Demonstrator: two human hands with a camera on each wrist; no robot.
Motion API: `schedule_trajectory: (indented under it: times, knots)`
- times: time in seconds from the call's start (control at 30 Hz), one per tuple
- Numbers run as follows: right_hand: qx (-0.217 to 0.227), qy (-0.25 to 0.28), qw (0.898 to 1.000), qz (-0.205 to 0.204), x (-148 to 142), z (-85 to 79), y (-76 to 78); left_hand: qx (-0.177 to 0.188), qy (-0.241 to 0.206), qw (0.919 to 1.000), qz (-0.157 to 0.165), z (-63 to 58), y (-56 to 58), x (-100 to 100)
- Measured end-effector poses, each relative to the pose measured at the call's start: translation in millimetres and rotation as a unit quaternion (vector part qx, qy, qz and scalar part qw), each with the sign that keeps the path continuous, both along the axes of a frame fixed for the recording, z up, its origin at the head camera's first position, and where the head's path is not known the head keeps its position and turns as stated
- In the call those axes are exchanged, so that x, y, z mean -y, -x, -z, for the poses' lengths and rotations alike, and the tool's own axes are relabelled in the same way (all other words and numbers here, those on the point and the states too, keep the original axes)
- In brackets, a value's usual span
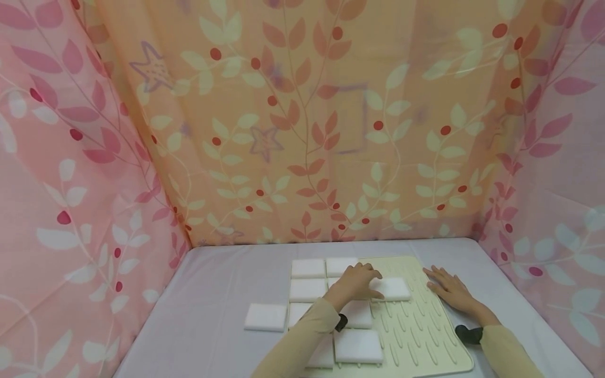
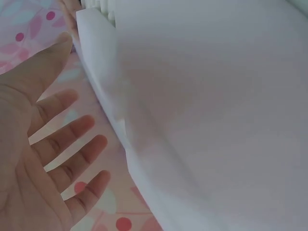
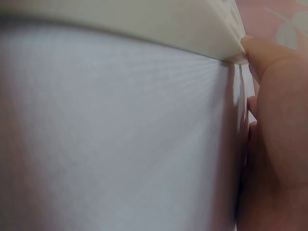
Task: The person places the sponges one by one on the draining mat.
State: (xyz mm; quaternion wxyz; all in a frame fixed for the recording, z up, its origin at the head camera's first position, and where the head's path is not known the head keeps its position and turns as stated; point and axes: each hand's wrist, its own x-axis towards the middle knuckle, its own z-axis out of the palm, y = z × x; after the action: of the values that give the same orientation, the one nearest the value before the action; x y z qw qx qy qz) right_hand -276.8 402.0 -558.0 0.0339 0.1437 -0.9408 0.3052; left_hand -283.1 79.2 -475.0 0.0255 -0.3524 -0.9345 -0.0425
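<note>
White rectangular sponges lie in rows on the left part of a cream ridged drying mat (image 1: 411, 336). My left hand (image 1: 354, 283) reaches across them, its fingers spread and its thumb close to the left end of one sponge (image 1: 396, 289) farther right. In the left wrist view the left hand (image 2: 43, 144) shows a bare palm with nothing in it; a white surface fills much of that view. My right hand (image 1: 451, 289) lies flat along the mat's right edge, fingers extended. The right wrist view has its thumb (image 3: 269, 57) against the mat's corner.
One sponge (image 1: 266, 317) lies apart on the white-covered table (image 1: 198, 315), left of the mat. Patterned curtains (image 1: 302, 131) stand behind the table and along both sides. Dark wrist straps (image 1: 469, 334) sit at both sleeves.
</note>
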Motion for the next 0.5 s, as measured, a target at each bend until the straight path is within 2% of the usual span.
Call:
schedule_trajectory:
  times: [0.5]
  knots:
    - [-0.003, -0.002, 1.000, 0.001, 0.5, -0.2, -0.2, 0.000, -0.049, 0.9987, 0.016, -8.8, -8.3, 24.6]
